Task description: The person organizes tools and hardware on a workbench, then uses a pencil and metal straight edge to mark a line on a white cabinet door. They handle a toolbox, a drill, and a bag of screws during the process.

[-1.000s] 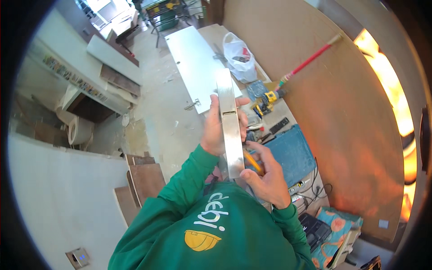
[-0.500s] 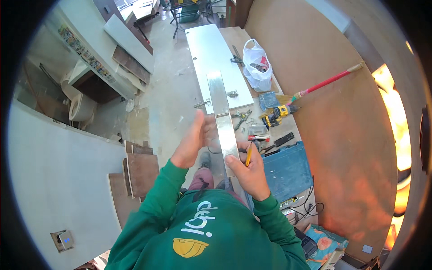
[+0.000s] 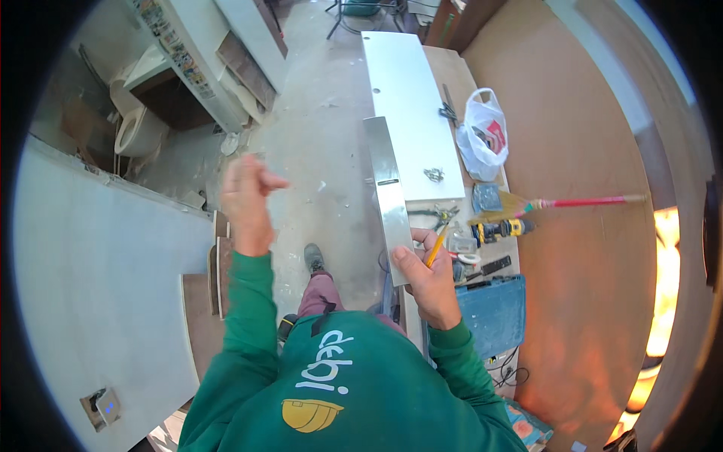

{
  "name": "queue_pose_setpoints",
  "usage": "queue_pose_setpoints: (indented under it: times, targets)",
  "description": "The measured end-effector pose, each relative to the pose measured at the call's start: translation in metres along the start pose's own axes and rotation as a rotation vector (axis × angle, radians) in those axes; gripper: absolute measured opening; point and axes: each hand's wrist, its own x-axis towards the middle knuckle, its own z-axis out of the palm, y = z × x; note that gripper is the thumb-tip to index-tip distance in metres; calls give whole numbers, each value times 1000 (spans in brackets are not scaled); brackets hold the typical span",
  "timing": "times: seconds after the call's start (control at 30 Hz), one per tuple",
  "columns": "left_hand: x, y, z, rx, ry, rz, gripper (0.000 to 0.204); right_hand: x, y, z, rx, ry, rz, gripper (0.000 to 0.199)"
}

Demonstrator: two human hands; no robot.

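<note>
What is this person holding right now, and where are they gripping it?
The right hand grips the long metal strip at its near end, with a yellow pencil between its fingers. The left hand is raised and holds nothing.

A home under renovation. Dusty bare floor [image 3: 324, 166], a cordless drill [image 3: 501, 229], broom [image 3: 572, 202] and toilet [image 3: 139, 128] show it

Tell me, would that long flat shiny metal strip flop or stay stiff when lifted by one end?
The long shiny metal strip probably stays stiff: it runs straight though only the right hand, which also holds a yellow pencil, grips its near end. It looks fairly light, since one hand carries it while the left hand is off it. Its smooth glossy face might be slippery.
</note>
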Motion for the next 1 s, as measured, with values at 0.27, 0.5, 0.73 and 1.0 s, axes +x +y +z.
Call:
queue_pose_setpoints:
  times: [0.27,0.5,0.73,1.0]
  targets:
    - [104,-88,-164,1045,-190,22,77,112,-13,118,-151,-37,-65,42]
    - [164,-67,-133,487,-189,71,40,183,-37,236,-10,-224,147,49]
    - [214,15,-123,-276,-146,-297,60,255,-29,315,-248,-494,-38,54]
    - [310,-20,-137,-254,277,-211,23,382,-27,369,-532,-793,-95,55]
